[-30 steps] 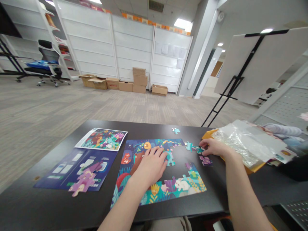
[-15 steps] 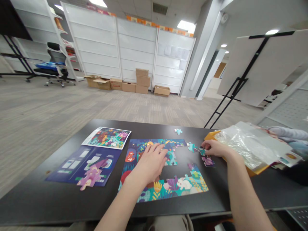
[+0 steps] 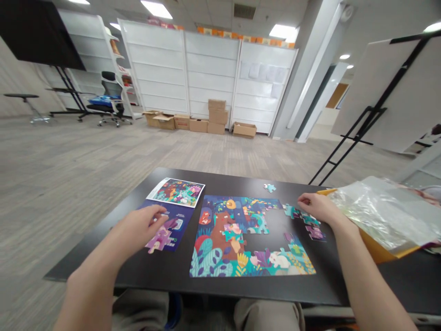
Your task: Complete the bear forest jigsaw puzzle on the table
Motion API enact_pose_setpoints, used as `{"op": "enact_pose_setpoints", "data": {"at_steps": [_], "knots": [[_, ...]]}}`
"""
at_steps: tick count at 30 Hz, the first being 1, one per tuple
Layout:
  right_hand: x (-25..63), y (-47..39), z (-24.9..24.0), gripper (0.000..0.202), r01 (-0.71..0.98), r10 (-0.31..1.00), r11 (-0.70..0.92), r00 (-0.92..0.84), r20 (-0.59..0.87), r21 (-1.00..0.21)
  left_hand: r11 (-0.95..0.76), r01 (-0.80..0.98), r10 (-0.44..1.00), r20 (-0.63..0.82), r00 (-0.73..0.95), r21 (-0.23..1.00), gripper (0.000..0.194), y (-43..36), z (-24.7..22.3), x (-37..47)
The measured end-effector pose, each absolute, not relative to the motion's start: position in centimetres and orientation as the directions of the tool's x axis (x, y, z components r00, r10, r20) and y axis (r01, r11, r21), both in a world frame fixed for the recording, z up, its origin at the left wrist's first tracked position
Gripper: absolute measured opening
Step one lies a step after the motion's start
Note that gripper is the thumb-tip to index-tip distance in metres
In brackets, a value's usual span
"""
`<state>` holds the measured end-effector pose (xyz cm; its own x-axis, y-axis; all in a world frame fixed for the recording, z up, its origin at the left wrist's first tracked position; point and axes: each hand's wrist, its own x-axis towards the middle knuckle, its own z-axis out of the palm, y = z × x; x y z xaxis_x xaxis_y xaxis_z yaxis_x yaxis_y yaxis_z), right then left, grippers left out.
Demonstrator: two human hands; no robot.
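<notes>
A partly joined jigsaw puzzle (image 3: 217,262) with a bear and a rabbit lies on the black table, with a gap right of its middle. My left hand (image 3: 138,230) is over the dark blue sheet (image 3: 184,216), thumb and fingers apart, beside joined purple puzzle pieces (image 3: 160,240). No piece shows in it. Right of the puzzle, my right hand (image 3: 319,205) has its fingers curled together; whatever they may hold is hidden. Close to it lie a teal piece (image 3: 291,211), another teal piece (image 3: 311,219) and a purple piece (image 3: 315,233).
A printed picture (image 3: 179,192) of the scene overlaps the blue sheet's far end. One light blue piece (image 3: 270,188) lies near the far table edge. At the right stands a yellow box (image 3: 375,250) with clear plastic wrap (image 3: 368,216) on top.
My left hand has moved off the puzzle leftward to above the blue sheet, uncovering the bear. My right hand stays by the loose pieces. The camera view has turned left.
</notes>
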<state>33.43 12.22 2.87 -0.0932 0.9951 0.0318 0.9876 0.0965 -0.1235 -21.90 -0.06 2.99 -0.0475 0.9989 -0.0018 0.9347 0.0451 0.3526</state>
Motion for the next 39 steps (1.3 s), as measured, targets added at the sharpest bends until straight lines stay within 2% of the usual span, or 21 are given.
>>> {"op": "enact_pose_setpoints", "data": {"at_steps": [5,13,17,20,23,27,29,32,36,39], "knots": [[32.7,12.6,2.5,0.026,0.991,0.991,0.097,-0.087,0.104,-0.092,0.054,0.953,0.998,-0.026,-0.049,0.298,0.062,-1.3,2.0,-23.1],[30.6,12.4,2.4,0.028,0.987,0.984,0.114,-0.097,0.146,-0.109,0.016,0.96,1.0,-0.007,-0.015,0.279,0.043,-2.0,2.3,-21.5],[30.2,12.3,2.3,0.029,0.982,0.98,0.129,-0.105,0.169,-0.141,-0.026,0.942,0.999,-0.022,0.035,0.333,0.034,-2.0,2.6,-21.2],[30.0,12.3,2.1,0.028,0.974,0.978,0.154,-0.126,0.167,-0.167,-0.008,0.918,0.999,-0.047,0.029,0.396,0.036,-2.0,2.5,-21.2],[29.8,12.3,2.0,0.029,0.967,0.976,0.177,-0.147,0.163,-0.184,-0.032,0.901,0.999,0.007,0.032,0.433,0.044,-1.8,2.4,-21.2],[29.2,12.1,2.3,0.027,0.953,0.964,0.214,-0.17,0.202,-0.216,-0.142,0.888,0.985,0.147,0.085,0.438,0.045,-1.5,3.0,-20.1],[28.5,11.8,2.7,0.028,0.927,0.951,0.256,-0.191,0.244,-0.274,-0.216,0.855,0.969,0.21,0.13,0.471,0.045,-1.4,3.4,-18.9],[26.7,10.8,3.4,0.03,0.824,0.932,0.344,-0.24,0.272,-0.45,-0.341,0.783,0.935,0.273,0.226,0.52,0.041,-1.0,3.6,-15.9],[23.5,9.1,3.7,0.037,0.599,0.884,0.419,-0.441,0.155,-0.683,-0.503,0.675,0.864,0.323,0.385,0.54,0.048,-0.1,3.6,-10.7],[21.6,8.0,3.3,0.038,0.402,0.802,0.392,-0.589,0.094,-0.827,-0.59,0.591,0.805,0.339,0.487,0.551,0.051,0.6,3.6,-6.9]]}}
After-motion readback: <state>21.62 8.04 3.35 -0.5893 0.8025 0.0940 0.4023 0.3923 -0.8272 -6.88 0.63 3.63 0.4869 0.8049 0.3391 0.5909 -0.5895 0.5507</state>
